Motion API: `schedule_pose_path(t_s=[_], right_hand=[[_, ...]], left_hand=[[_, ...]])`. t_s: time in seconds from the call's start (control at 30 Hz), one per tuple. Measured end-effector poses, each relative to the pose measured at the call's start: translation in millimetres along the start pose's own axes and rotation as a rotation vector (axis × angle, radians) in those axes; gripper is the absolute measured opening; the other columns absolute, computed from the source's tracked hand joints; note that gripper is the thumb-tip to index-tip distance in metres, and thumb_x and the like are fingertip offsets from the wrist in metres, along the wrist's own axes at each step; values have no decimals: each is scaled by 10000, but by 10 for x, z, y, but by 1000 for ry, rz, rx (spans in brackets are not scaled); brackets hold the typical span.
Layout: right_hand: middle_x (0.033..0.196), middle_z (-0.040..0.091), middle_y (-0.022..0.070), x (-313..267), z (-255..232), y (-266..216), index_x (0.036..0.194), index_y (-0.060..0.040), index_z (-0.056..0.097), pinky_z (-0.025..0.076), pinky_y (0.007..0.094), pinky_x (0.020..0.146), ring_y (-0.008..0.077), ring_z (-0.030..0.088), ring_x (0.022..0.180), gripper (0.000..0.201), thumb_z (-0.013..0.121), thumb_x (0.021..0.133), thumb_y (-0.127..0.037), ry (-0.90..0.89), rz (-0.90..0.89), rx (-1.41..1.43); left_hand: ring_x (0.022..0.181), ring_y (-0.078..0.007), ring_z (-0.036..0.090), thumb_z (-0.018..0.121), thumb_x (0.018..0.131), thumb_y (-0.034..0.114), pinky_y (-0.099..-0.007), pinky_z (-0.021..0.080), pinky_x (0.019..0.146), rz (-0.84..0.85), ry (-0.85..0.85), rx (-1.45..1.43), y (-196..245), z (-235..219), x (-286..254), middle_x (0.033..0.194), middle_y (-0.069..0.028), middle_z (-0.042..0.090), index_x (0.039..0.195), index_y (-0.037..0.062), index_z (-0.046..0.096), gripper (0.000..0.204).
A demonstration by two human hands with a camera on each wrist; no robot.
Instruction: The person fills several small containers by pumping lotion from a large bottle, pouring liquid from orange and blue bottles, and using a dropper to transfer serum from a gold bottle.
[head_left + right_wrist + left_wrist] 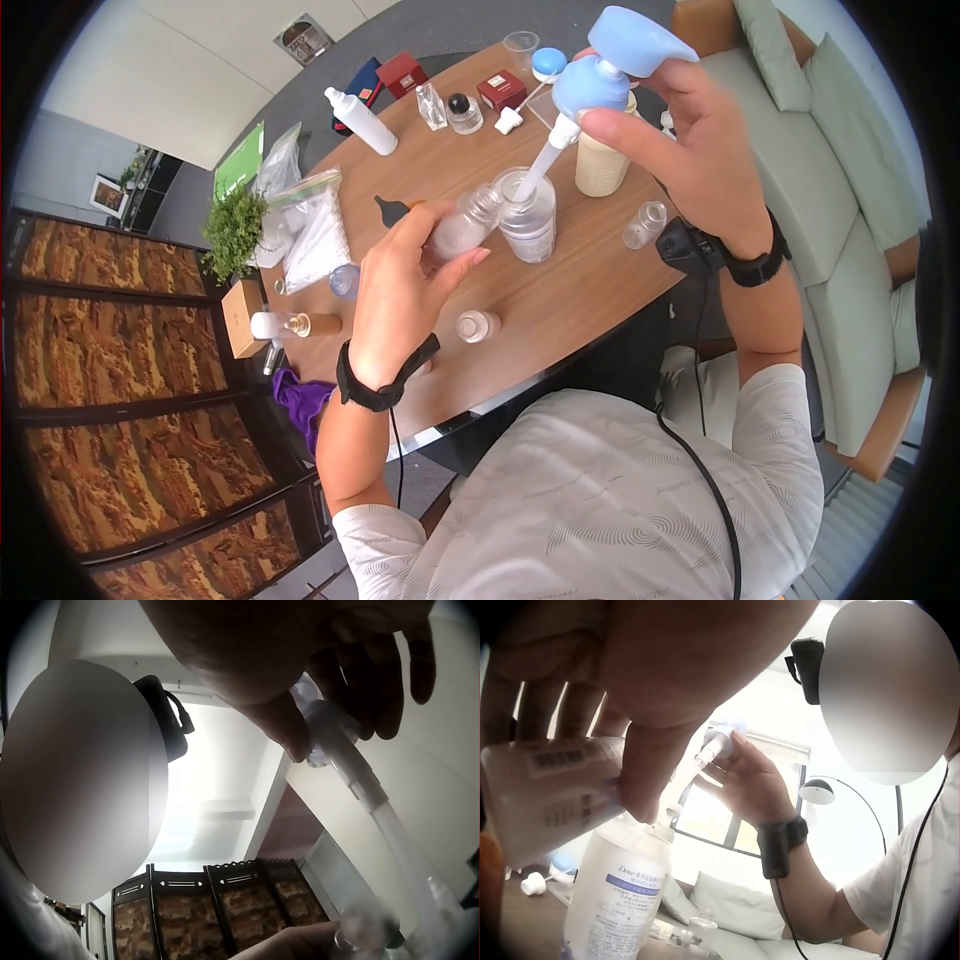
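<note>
My left hand (392,285) grips a small clear bottle (462,228), tilted so its neck lies at the mouth of a larger clear Dove bottle (532,238). In the left wrist view, the tilted bottle (555,796) shows a barcode label, and the Dove bottle (622,889) stands upright beneath it. Above and to the right, my right hand (705,150) pinches a light blue pump head (590,88) between thumb and fingers. Its white dip tube (545,168) slants down, its lower end within the Dove bottle's mouth.
Around the hands stand a cream-filled bottle (600,165), a small clear bottle (645,225), another small bottle (478,326) and a white spray bottle (362,122). Red boxes (502,90), plastic bags (318,235) and a plant (235,230) lie farther out. A sofa (850,200) borders the right.
</note>
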State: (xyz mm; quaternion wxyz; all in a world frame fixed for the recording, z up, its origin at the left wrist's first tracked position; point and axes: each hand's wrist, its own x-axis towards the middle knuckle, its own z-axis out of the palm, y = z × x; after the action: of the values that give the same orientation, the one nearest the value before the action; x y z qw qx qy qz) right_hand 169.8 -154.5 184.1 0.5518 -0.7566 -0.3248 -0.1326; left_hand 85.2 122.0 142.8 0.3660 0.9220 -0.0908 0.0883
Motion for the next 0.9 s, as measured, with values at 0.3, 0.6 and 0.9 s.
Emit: schedule_pose_path(t_s=[0.3,0.6,0.9], right_hand=[[1296,680,122,-16,-114,157,1374,49,599,489,359,1057,202,623,1205,489,778,933,-61,49,-71,101],[1302,670,150,-12,-154,125,1384,62,587,497,356,1056,209,618,1217,504,780,941,-81,61,-74,146],[1296,676,146,-11,-193,111,1393,61,585,493,367,1062,221,621,1220,519,787,940,-95,62,-99,119]], left_hand=[[880,-225,730,869,843,94,-346,571,780,-113,-33,48,145,-65,56,1015,-156,761,1219,-12,661,443],[815,-181,708,865,855,114,-318,563,742,-96,-44,107,155,-81,77,981,-145,753,1261,-5,678,462],[825,-219,705,859,850,122,-333,554,758,-55,-28,157,226,-92,92,995,-154,736,1262,4,694,460]])
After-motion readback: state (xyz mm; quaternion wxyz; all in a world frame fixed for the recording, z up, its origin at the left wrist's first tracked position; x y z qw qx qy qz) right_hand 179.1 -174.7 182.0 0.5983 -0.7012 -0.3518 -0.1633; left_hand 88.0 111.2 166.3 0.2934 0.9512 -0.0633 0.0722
